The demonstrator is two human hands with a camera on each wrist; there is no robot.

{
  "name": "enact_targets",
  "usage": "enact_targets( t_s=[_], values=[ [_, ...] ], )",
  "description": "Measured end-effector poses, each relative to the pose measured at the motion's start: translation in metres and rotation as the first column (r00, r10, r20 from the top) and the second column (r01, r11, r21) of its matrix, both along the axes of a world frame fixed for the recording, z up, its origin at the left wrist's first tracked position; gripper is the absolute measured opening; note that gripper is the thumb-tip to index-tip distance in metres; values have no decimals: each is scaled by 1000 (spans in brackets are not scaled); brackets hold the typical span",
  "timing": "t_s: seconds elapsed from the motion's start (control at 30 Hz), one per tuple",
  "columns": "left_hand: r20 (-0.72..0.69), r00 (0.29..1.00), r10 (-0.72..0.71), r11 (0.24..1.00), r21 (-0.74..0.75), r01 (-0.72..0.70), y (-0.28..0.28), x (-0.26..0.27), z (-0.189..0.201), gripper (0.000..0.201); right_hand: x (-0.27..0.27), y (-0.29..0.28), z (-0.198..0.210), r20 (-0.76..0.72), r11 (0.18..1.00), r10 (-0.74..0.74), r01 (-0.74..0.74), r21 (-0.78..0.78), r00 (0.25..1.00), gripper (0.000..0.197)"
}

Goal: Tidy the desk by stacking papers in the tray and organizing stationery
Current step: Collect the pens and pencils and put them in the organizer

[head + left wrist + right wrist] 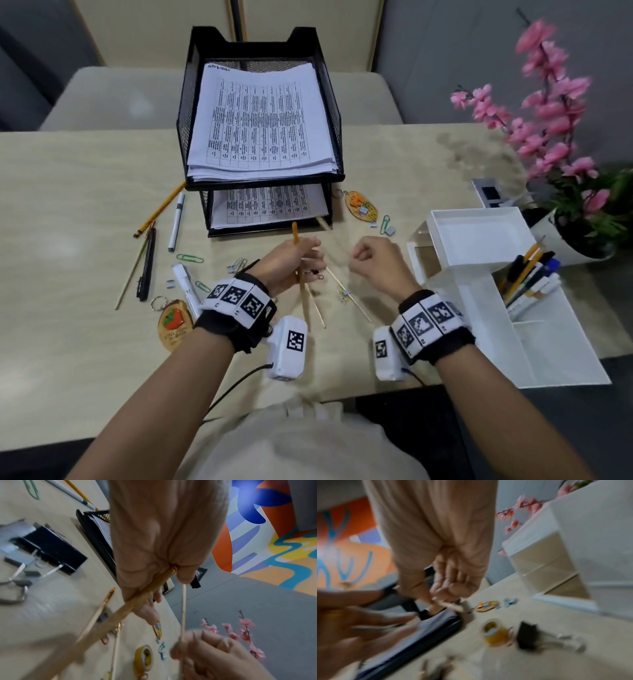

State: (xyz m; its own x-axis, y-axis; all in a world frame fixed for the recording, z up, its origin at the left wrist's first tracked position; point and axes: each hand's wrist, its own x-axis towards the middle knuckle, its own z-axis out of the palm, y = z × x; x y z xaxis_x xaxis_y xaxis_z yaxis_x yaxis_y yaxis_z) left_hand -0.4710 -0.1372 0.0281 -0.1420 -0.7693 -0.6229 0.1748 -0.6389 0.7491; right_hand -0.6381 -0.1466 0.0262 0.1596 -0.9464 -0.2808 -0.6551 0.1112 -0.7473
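My left hand (291, 262) grips a gold pencil (295, 234) upright in its fist, seen close in the left wrist view (145, 593); more thin pencils fan out below that hand. My right hand (373, 260), fingers curled, pinches a thin pale pencil (183, 608) whose far end touches the left hand's fingers. The right wrist view is blurred but shows the pinch (452, 605). Behind both hands stands the black two-tier mesh tray (185, 113), with stacked printed papers (260, 116) on both levels. A white organizer (479, 240) at the right holds several pens (531, 274).
Left of the tray lie a yellow pencil (161, 209), a white marker (177, 222), a black pen (147, 263), paper clips (190, 257) and a strawberry keychain (173, 323). An orange keychain (363, 207), a tape roll (144, 658), a black binder clip (48, 550) and pink flowers (555, 120) are around.
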Motion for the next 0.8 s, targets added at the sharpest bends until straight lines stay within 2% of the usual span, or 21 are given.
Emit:
enact_targets(
  t_s=[0.07,0.17,0.23,0.33,0.4,0.5,0.6,0.63,0.7,0.73,0.8],
  values=[
    [24,1000,13,996,-87,-11,-1,-5,1,30,15,11,5,86,993,103,-107,40,991,18],
    [49,969,242,962,-145,-233,-4,2,-6,42,19,16,-5,76,996,59,-64,62,995,12],
    [5,921,390,916,-110,-387,-5,14,-13,42,14,19,-15,-118,999,10,-5,46,993,9],
    [-14,877,480,875,-66,-480,0,29,-16,42,8,33,-29,-464,994,63,-16,104,883,9],
    [20,864,503,864,-55,-501,6,36,-14,41,6,42,-37,-551,992,99,-37,123,829,3],
    [135,877,461,887,-77,-455,13,42,-17,38,5,44,-46,-581,994,83,-22,111,809,5],
    [190,905,381,925,-70,-374,18,42,-23,36,3,47,-44,-506,994,-23,73,81,862,11],
    [181,918,353,935,-59,-349,20,40,-24,36,4,47,-40,-403,991,-79,117,71,912,13],
    [174,942,286,958,-52,-281,22,37,-23,34,12,50,-28,-107,983,-143,154,98,984,14],
    [178,951,251,968,-62,-244,22,34,-21,33,18,51,-21,18,985,-126,123,122,992,15],
    [200,957,209,976,-103,-192,20,30,-19,34,32,52,-11,151,988,-7,-16,151,988,18]
  ],
)
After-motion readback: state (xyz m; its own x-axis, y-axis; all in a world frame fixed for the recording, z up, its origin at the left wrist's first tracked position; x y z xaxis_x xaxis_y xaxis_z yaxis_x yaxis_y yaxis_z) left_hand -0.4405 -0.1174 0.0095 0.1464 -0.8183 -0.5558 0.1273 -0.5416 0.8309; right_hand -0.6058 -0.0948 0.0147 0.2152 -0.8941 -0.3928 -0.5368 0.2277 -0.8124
